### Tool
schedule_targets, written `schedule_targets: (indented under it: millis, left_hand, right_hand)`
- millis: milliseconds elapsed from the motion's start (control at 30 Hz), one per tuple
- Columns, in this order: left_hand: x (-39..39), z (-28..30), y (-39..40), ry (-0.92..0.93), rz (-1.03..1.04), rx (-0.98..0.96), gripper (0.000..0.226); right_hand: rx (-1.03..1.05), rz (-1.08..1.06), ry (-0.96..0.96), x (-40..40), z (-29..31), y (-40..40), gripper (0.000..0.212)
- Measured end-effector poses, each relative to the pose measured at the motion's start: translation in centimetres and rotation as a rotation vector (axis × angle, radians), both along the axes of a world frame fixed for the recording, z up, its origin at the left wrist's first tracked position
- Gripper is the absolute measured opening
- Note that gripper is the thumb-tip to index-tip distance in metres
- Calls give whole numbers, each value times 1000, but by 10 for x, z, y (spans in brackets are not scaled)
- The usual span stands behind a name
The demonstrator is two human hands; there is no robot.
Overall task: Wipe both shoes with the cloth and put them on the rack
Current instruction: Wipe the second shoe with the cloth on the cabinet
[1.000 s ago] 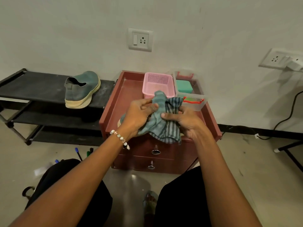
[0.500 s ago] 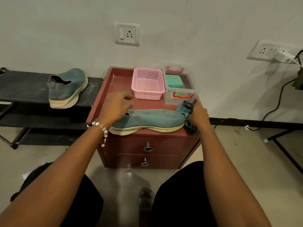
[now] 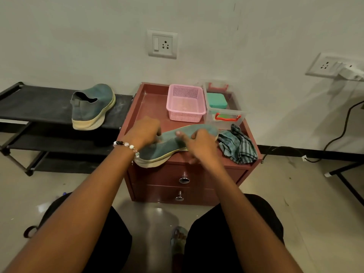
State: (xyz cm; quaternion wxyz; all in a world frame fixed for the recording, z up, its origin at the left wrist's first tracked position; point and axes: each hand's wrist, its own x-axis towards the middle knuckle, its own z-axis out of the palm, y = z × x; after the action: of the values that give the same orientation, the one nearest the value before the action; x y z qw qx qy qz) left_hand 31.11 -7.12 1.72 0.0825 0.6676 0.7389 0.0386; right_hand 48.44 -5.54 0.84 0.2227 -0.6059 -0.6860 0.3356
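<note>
Two teal shoes: one shoe [image 3: 92, 107] on rack [image 3: 39, 107] top shelf; second shoe [image 3: 177, 142] on cabinet [image 3: 153, 103], gripped by left hand [image 3: 145, 133] and right hand [image 3: 201, 146]. One cloth [image 3: 238, 146] released, beside toe.

No text, label, brand, number or sign could be read anywhere in the view.
</note>
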Motion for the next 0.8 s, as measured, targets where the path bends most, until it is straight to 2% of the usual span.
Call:
schedule_targets:
  millis: [133,200,300,400,467,533,600,633,733,800]
  left_hand:
    - [-2,-2,-13,138,-29,-12,27]
    - [-4,-4,-19,133,11,23,19]
    - [-8,-5,-31,15,126,108,10]
    - [-15,-10,-42,-200,338,186,11]
    - [-20,-16,-48,-397,525,212,20]
    - [-19,-20,-56,-549,687,217,32]
    - [-14,-20,-65,-575,737,226,36]
    - [-11,-18,-71,-574,755,236,34]
    - [-16,-11,-90,-581,787,223,27]
    - [-27,2,-105,-710,772,160,34]
  right_hand:
    - [24,87,-55,-29,-14,-11,76]
    - [9,80,2,-37,-20,-16,79]
    - [-28,54,69,-48,-23,-23,80]
    - [-36,-16,111,-53,-24,-22,73]
    - [-91,-100,202,-53,-27,-21,70]
    - [-121,-172,301,-49,-33,-24,51]
    - [-65,-201,277,-45,-39,-28,19]
    - [-15,-196,239,-44,-40,-31,11]
    - [142,-121,195,-48,-25,-46,13]
    - [218,-66,233,-56,-7,-56,15]
